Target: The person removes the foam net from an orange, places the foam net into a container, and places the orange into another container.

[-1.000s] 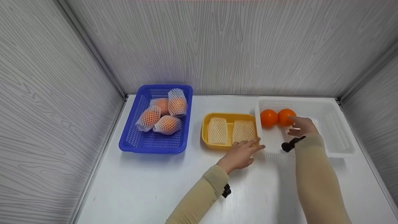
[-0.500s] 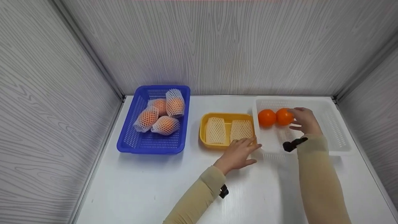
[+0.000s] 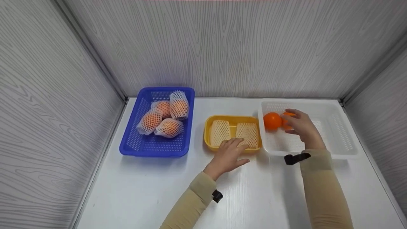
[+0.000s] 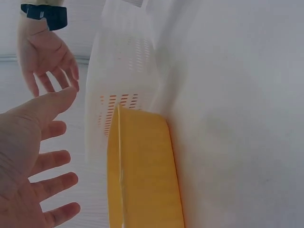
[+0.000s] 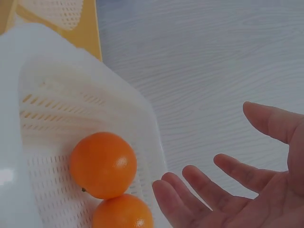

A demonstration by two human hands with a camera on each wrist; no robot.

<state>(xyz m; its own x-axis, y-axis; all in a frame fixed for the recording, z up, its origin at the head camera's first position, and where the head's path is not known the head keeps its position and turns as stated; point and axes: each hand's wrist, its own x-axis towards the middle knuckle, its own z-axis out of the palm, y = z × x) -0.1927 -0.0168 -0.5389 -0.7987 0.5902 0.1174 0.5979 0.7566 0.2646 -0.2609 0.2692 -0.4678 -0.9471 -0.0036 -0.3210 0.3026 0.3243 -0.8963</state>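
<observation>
My left hand [image 3: 226, 159] hovers at the front edge of a yellow tray [image 3: 233, 129], fingers spread, holding nothing. Two flat white foam fruit nets [image 3: 220, 132] lie in that tray, and my fingertips overlap the right one in the head view. Over the white basket [image 3: 332, 140], my right hand [image 3: 302, 128] is held with parted, slightly bent fingers and nothing in them. Beneath and beside it sit two oranges, the left orange [image 3: 272, 121] in plain sight and the right orange [image 5: 122, 213] partly covered by my fingers in the head view.
A blue basket [image 3: 165, 154] stands at the left with several netted oranges [image 3: 170, 128] in it. Grey wood-grain panels [image 3: 222, 47] enclose the white table [image 3: 143, 190] at the back and sides. The yellow tray stands close against the white basket's left wall.
My left hand has drawn leftward from the gap between tray and white basket. The right hand has shifted left, now covering more of the right orange. Both oranges stay in place.
</observation>
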